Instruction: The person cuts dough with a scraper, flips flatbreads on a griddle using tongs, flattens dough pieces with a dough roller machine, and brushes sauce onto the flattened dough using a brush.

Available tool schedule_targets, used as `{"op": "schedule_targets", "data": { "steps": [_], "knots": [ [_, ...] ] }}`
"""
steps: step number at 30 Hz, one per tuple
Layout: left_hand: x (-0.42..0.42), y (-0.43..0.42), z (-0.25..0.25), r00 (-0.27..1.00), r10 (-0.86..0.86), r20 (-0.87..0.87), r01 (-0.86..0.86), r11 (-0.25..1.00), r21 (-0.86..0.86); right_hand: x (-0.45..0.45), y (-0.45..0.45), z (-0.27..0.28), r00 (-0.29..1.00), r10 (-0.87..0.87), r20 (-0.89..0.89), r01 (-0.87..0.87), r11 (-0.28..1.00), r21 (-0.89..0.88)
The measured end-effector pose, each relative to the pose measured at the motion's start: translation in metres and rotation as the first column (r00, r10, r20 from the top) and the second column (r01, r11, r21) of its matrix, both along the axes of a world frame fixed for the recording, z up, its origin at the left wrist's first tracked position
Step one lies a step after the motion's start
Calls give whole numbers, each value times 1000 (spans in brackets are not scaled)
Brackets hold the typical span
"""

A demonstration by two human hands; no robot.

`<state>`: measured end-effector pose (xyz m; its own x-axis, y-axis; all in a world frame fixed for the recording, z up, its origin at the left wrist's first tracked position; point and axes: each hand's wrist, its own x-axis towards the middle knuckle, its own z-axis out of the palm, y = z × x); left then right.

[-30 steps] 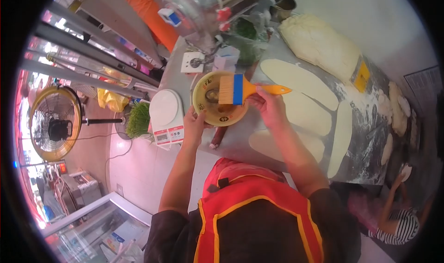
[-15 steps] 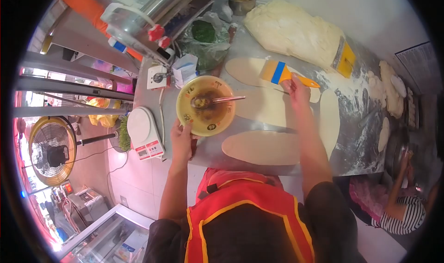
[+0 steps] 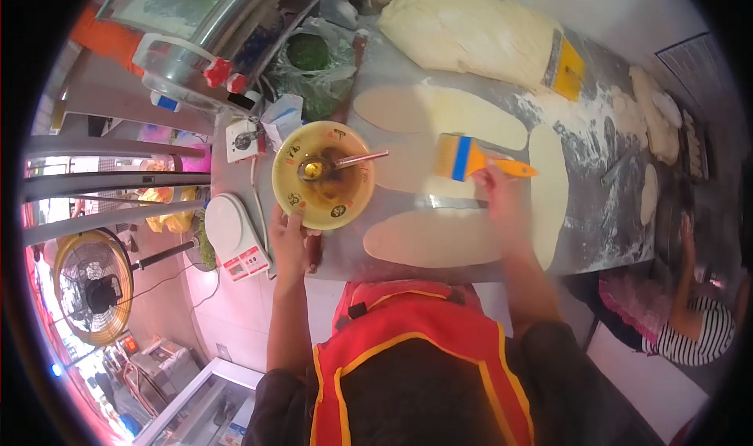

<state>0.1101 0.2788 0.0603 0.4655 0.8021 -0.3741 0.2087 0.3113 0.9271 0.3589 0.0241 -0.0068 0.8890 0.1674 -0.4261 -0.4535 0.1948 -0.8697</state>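
Observation:
My left hand [image 3: 289,230] grips the near edge of a yellow bowl [image 3: 356,197], which holds brown liquid and a metal spoon [image 3: 357,160]. My right hand [image 3: 498,185] is closed on the orange handle of a wide brush [image 3: 463,158] with a blue band. The bristles point left, over the flat dough in the middle. Long flat dough pieces lie around it: one behind [image 3: 447,112], one nearer me [image 3: 431,238] and one upright in view at the right [image 3: 549,195].
A large dough mass [image 3: 471,38] with a yellow scraper [image 3: 569,69] lies at the back. Left are a white scale [image 3: 231,226], a socket box [image 3: 243,140] and a bag of greens [image 3: 310,61]. A metal machine [image 3: 176,65] stands back left. Another person [image 3: 694,328] is at right.
The brush moved from over the bowl to the right, over the dough, uncovering the spoon. The view has shifted, and the bowl now appears further left, still in my left hand.

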Motion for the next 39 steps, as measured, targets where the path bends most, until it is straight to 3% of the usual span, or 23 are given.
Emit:
{"op": "schedule_targets", "data": {
  "steps": [3, 5, 7, 9, 10, 12, 14, 15, 16, 17, 18, 19, 22, 23, 26, 27, 28, 29, 31, 32, 34, 36, 39],
  "knots": [
    [-4, 2, 3, 1000, -20, -8, 21, 1000, 23, -11, -12, -9, 998, -17, 54, 27, 981, -193],
    [-6, 3, 2, 999, -17, 41, 16, 999, 44, 3, -56, -15, 992, -38, 120, 62, 977, -203],
    [-16, 10, -3, 999, -49, 15, 49, 998, 40, 9, -76, -1, 939, -149, 308, 231, 941, -249],
    [-24, 14, -5, 997, -42, 57, 42, 999, 7, 19, -91, 2, 895, 39, 444, 201, 854, -480],
    [-27, 15, -4, 994, -16, 110, 19, 1000, -23, 23, -92, 1, 862, 142, 486, 199, 787, -584],
    [-35, 22, -5, 990, -6, 142, 12, 999, -40, 11, -43, 24, 786, 445, 429, 298, 335, -894],
    [-53, 32, -13, 994, -29, 103, 31, 999, -19, -7, 12, 24, 703, 654, 281, 233, 161, -959],
    [-61, 36, -15, 995, -16, 98, 18, 1000, -14, -19, 40, 5, 614, 696, 372, 265, 262, -928],
    [-69, 40, -15, 998, -19, 61, 17, 999, 33, -37, 75, 3, 587, 755, 293, 191, 223, -956],
    [-76, 44, -14, 1000, -18, 25, 16, 996, 82, -55, 103, -3, 493, 763, 418, 241, 342, -908],
    [-78, 44, -7, 1000, 9, 15, -11, 996, 88, -74, 127, 1, 472, 792, 387, 139, 366, -920],
    [-79, 44, 0, 999, 37, 6, -38, 995, 94, -86, 144, -10, 430, 719, 547, 85, 570, -817],
    [-96, 51, 1, 998, 63, 29, -62, 998, -31, -106, 166, 18, 413, 643, 645, -39, 720, -693],
    [-100, 55, -3, 997, 68, 35, -66, 997, -38, -101, 159, 15, 480, 599, 641, 2, 730, -683],
    [-103, 57, -13, 994, 86, 71, -82, 995, -59, -64, 94, 3, 860, 360, 361, -96, 810, -579],
    [-100, 55, -13, 992, 92, 90, -87, 994, -59, -50, 61, -6, 912, 260, 318, -30, 814, -580],
    [-98, 53, -12, 989, 100, 109, -94, 994, -59, -38, 32, -4, 979, 50, 196, 48, 885, -463],
    [-95, 51, -13, 987, 112, 112, -106, 993, -54, -15, -8, -29, 944, 71, 322, 104, 861, -497],
    [-90, 49, -11, 985, 131, 110, -127, 991, -41, 12, -46, -15, 921, 95, 378, 141, 823, -550],
    [-88, 46, -9, 985, 152, 76, -151, 988, -20, 19, -41, -7, 871, 198, 450, 160, 752, -640],
    [-82, 39, -3, 982, 187, 13, -187, 982, 25, 50, -21, 14, 738, 410, 536, 242, 582, -777],
    [-81, 33, 2, 977, 204, 64, -202, 978, -46, 66, 33, 31, 635, 645, 425, 325, 276, -905],
    [-91, 28, -3, 972, 220, 80, -215, 974, -67, 69, 119, 7, 457, 760, 462, 343, 329, -880]
  ]
}}
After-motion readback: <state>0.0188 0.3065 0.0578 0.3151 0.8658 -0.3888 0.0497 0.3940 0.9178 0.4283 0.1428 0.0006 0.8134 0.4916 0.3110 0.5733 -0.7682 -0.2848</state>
